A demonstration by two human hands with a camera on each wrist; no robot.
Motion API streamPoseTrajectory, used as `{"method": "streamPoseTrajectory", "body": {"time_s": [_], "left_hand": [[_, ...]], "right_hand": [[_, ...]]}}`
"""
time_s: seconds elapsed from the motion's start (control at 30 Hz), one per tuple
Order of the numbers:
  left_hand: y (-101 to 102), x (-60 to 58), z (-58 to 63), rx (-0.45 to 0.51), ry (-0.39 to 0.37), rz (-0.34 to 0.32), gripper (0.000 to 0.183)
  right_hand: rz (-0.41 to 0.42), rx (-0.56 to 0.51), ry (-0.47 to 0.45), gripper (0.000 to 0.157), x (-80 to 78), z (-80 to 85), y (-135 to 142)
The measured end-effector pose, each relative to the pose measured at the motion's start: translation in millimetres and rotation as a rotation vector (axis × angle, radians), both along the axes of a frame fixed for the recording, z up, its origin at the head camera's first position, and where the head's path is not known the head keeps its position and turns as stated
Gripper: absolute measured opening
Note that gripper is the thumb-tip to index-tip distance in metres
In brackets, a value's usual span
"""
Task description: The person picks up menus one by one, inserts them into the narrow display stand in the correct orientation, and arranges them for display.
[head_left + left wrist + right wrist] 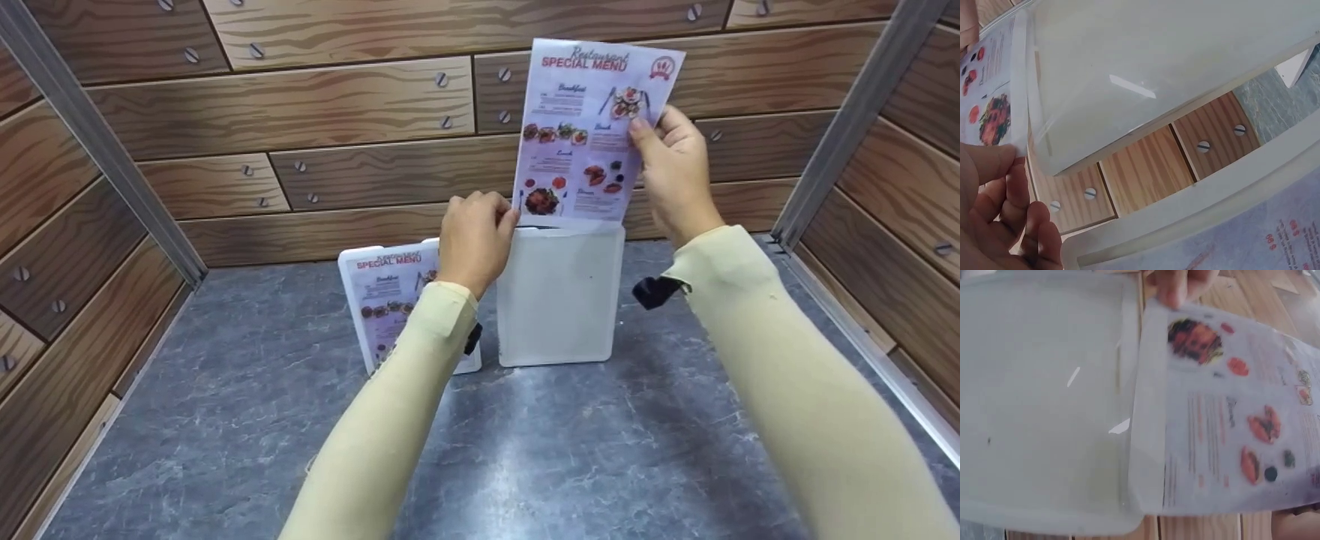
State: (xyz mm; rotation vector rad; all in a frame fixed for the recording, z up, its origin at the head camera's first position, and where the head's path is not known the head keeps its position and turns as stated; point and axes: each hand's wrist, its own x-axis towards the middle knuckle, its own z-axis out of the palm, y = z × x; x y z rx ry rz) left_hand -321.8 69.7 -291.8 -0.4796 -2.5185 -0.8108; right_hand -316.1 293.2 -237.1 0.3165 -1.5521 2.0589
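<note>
A printed menu sheet (pixel 577 142) stands just above the top edge of a blank white menu holder (pixel 559 300), its lower edge right at the holder's top. My right hand (pixel 679 176) grips the sheet's right side, thumb on the printed face. My left hand (pixel 476 240) pinches the sheet's lower left corner between thumb and fingers; the left wrist view shows the thumb (pixel 994 160) on that corner. Clear plastic with glare covers the holder's front (pixel 1044 394). To the left, partly behind my left arm, a second holder (pixel 360 311) displays a similar menu.
Both holders stand on a grey marbled tabletop (pixel 247 420). Wood-patterned panels (pixel 360 112) rise behind and at both sides, with metal corner posts (pixel 862 112) at left and right. A dark strap piece (pixel 656 291) hangs from my right wrist.
</note>
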Motion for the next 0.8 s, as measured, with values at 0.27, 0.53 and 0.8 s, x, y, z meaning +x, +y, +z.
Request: {"method": "streamPoseTrajectory", "body": {"time_s": [0.27,0.53,0.8], "left_hand": [[1.4,2.7,1.4,0.002,0.002,0.010,0.025],[-0.2,2.4,2.2,-0.011,0.009,-0.002,0.024],[-0.9,2.0,0.6,-0.020,0.008,-0.005,0.024]], "right_hand": [[0.012,-0.052,-0.003,0.014,0.1,9.1,-6.4],[0.012,-0.026,0.016,0.015,-2.9,5.9,-3.7],[0.011,-0.033,0.011,0.016,-3.2,2.2,-3.5]]}}
